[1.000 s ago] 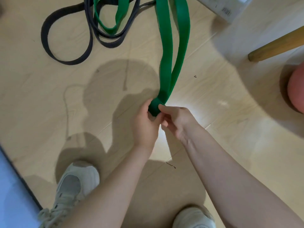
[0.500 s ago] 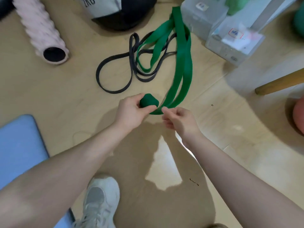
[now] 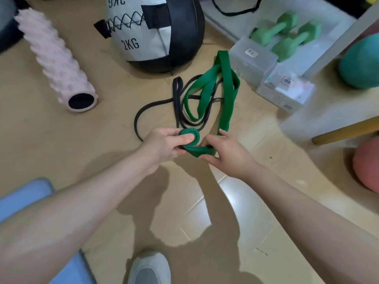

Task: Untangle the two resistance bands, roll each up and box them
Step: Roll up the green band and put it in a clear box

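Note:
A wide green resistance band (image 3: 227, 99) lies in loops on the wooden floor, still threaded through a thin black band (image 3: 176, 103). Its near end is wound into a small tight roll (image 3: 191, 134). My left hand (image 3: 166, 145) pinches that roll, thumb across its face. My right hand (image 3: 227, 153) holds the flat green strap just right of the roll, fingers under and over it. Two translucent plastic boxes (image 3: 285, 90) stand on the floor behind and to the right of the bands.
A pink ridged foam roller (image 3: 59, 60) lies at the left, a 2 KG medicine ball (image 3: 158, 31) at the back. Green dumbbells (image 3: 287, 33) sit behind the boxes, with a teal ball (image 3: 361, 62), a pink ball (image 3: 367, 162) and a wooden leg (image 3: 346, 131) right. My shoe (image 3: 150, 267) and a blue mat (image 3: 22, 199) are near.
The view has tilted up from the floor at my feet toward the gear. The green roll has grown, and the band's loops have been drawn closer to my hands.

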### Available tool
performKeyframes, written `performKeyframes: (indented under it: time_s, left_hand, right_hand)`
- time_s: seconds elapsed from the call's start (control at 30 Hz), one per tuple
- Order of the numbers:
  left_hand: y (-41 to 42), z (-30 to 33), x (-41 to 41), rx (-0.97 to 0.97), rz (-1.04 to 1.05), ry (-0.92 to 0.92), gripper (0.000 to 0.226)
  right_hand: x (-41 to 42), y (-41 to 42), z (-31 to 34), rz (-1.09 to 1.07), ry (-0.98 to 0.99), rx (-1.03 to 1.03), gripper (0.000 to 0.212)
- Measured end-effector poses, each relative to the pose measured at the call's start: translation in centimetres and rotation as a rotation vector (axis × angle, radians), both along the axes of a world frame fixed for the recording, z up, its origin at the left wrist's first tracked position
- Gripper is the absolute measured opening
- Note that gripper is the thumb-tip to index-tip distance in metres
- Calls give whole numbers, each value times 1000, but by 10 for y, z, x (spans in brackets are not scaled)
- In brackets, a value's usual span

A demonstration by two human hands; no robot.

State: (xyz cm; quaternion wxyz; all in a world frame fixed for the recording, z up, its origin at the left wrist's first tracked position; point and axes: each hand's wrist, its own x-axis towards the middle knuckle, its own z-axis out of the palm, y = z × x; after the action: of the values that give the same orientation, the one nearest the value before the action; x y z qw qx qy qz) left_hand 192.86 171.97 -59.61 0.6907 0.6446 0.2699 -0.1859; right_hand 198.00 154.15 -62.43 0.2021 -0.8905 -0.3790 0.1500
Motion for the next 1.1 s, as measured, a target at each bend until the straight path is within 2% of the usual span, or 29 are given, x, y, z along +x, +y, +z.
performKeyframes:
  time_s: [0.13,0.2,0.27,0.33,0.37,0.47,0.57,0.63,0.7,0.77,0.9,1.0,1.1]
  left_hand:
    - [17,-19,-4,-68,-32,97,30]
    - [24,-28,-2,-112,-101,160,38]
    - [30,-33,1,-149,-243,220,44]
    - [32,-34,3,-158,-365,257,37]
    - [31,-33,2,-152,-402,271,30]
    - [28,-30,3,-76,-437,247,26]
    - [19,-38,4,-44,-237,169,43]
    - [6,-43,1,-200,-53,162,59]
    - [-12,-48,-3,-381,147,163,64]
    - [-29,-50,-7,-446,284,126,58]
    - [-57,-50,-7,-320,434,23,21]
    - [-63,-49,-6,-267,511,23,19]
    - [-62,-46,-11,-159,546,53,15]
  right_hand:
    - [0,8,-1,94,-132,-217,23]
    - [-1,9,-6,105,-251,-183,24]
    - [-3,9,-11,129,-333,-127,40]
    - [-3,9,-15,228,-263,-174,67]
    - [-2,10,-14,276,-192,-194,69]
    - [4,13,-14,291,-33,-79,50]
    - [12,8,-22,158,39,106,47]
    - [15,1,-27,30,19,172,55]
    - [18,-5,-33,-52,-39,200,61]
    - [13,-4,-38,-104,-21,206,57]
    - [0,1,-46,-197,-10,196,51]
    - [-5,2,-47,-199,-10,216,54]
    - [-13,3,-42,-208,95,219,47]
